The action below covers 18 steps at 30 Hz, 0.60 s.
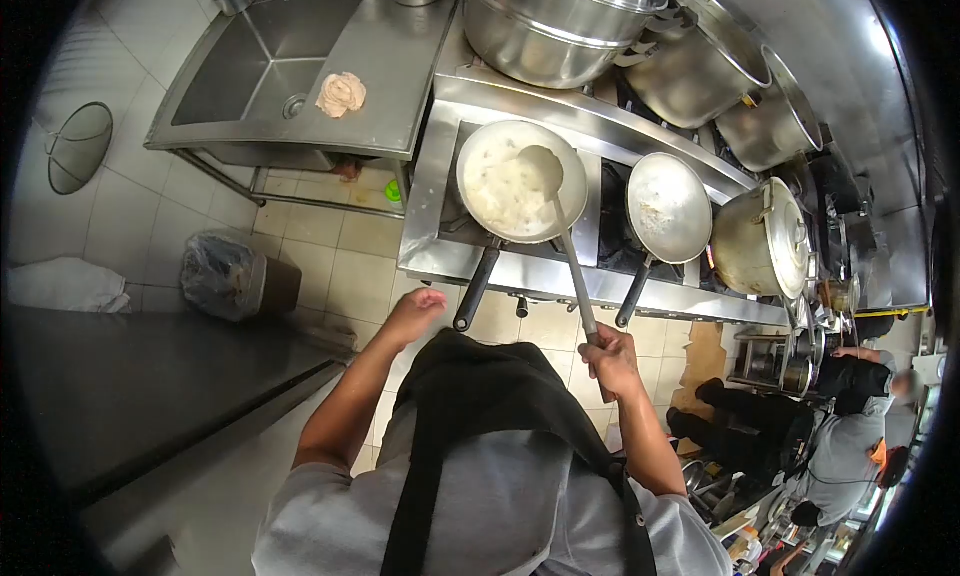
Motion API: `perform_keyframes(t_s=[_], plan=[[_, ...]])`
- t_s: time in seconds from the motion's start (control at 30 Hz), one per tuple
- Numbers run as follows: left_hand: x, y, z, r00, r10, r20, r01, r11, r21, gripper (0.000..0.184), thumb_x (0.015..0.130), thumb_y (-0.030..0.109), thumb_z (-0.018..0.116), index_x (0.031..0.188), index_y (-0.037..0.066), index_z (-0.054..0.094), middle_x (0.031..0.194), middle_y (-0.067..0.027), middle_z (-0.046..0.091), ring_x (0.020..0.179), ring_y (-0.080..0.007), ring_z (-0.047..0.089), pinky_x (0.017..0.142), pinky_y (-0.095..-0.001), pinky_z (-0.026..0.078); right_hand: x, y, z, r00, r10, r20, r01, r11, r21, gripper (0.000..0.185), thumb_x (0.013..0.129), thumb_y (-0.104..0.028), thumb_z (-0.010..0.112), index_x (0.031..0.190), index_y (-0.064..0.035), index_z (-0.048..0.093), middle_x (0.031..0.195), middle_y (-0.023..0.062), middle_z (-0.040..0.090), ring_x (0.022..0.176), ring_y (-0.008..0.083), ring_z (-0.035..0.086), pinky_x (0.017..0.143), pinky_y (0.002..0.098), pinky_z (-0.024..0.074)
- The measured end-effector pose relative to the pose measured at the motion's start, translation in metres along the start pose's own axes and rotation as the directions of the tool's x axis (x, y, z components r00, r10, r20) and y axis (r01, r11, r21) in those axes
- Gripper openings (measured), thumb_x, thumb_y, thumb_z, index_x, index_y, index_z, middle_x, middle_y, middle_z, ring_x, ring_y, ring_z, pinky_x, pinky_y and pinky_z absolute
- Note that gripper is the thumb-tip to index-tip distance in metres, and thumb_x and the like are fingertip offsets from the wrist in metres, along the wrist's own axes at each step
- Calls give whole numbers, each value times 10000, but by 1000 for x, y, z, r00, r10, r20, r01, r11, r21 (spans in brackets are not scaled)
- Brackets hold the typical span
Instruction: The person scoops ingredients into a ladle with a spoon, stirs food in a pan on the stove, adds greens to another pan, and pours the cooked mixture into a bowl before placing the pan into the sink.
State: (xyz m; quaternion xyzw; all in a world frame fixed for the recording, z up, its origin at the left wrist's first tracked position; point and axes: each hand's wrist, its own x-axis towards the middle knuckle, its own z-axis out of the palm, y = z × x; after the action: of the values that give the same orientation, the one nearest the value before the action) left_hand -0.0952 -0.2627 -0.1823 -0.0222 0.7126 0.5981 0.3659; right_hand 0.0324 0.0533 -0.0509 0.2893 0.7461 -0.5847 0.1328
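Observation:
My right hand (612,362) grips the dark handle end of a long ladle (541,166). Its bowl rests in a frying pan (574,191) holding a bubbling, creamy white sauce (497,191) with small pieces in it. My left hand (412,316) is empty, its fingers loosely bent, just left of the pan's black handle (476,288) and apart from it. To the right, a second frying pan (668,201) sits on the stove (423,216) with a little pale residue inside.
A lidded pot (745,241) stands right of the pans. Behind are a large steamer pot (560,31) and several stockpots (690,71). At left are a steel sink (230,86) with a crumpled cloth (341,94) and a lined bin (225,276). Other people (850,456) work at right.

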Motion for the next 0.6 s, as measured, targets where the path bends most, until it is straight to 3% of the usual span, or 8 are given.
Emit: perform_keyframes(t_s=[0.07, 0.13, 0.2, 0.23, 0.37, 0.47, 0.6], plan=[[10, -12, 14, 997, 74, 4, -74, 995, 74, 321, 842, 193, 616, 1096, 2, 576, 971, -55, 634, 848, -124, 590, 732, -293, 480, -5, -3, -5, 998, -47, -39, 42, 993, -113, 56, 759, -23, 596, 797, -20, 555, 584, -14, 499, 447, 76, 441, 420, 251, 328], [12, -6, 24, 998, 64, 24, -67, 989, 132, 360, 838, 245, 651, 1076, -15, 579, 915, -88, 638, 784, -159, 610, 715, -313, 501, -6, -6, -11, 977, -185, -105, 135, 922, -363, 193, 759, -42, 588, 946, -2, 610, 578, 43, 527, 506, 155, 531, 491, 315, 405], [13, 1, 33, 999, 12, 47, -17, 995, 98, 411, 812, 289, 682, 1080, -9, 594, 856, -94, 645, 737, -182, 619, 698, -319, 502, -6, -16, -17, 920, -367, -136, 197, 735, -649, 268, 757, -53, 584, 1016, 5, 622, 592, 93, 560, 548, 222, 593, 533, 359, 453], [13, 6, 37, 999, 22, 35, -28, 987, 161, 414, 803, 302, 688, 1062, -8, 597, 819, -94, 639, 708, -188, 615, 674, -322, 496, 2, -9, -26, 918, -384, -100, 159, 586, -794, 367, 762, -85, 594, 1122, -14, 597, 702, 156, 613, 650, 311, 641, 599, 416, 495], [16, 8, 48, 991, 136, -8, -122, 913, 388, 418, 769, 345, 707, 982, 1, 603, 705, -101, 612, 633, -211, 600, 605, -337, 464, 26, -4, -35, 831, -550, -83, 123, 327, -937, 399, 807, -137, 588, 1192, -47, 528, 819, 137, 622, 692, 319, 641, 604, 427, 515], [17, 8, 53, 983, 174, -49, -134, 883, 449, 401, 760, 355, 708, 928, 8, 598, 674, -107, 598, 621, -222, 593, 596, -350, 451, 47, 27, -38, 798, -590, -121, 76, 298, -951, 308, 832, -120, 553, 1133, -60, 537, 794, 132, 604, 705, 310, 640, 612, 414, 520], [7, 18, 59, 983, 149, -109, -93, 908, 409, 381, 759, 352, 705, 895, 15, 592, 666, -107, 595, 617, -227, 590, 601, -351, 451, 50, 51, -32, 851, -517, -95, 34, 235, -971, 294, 853, -99, 520, 1145, -87, 491, 861, 96, 566, 810, 260, 631, 622, 383, 539]])
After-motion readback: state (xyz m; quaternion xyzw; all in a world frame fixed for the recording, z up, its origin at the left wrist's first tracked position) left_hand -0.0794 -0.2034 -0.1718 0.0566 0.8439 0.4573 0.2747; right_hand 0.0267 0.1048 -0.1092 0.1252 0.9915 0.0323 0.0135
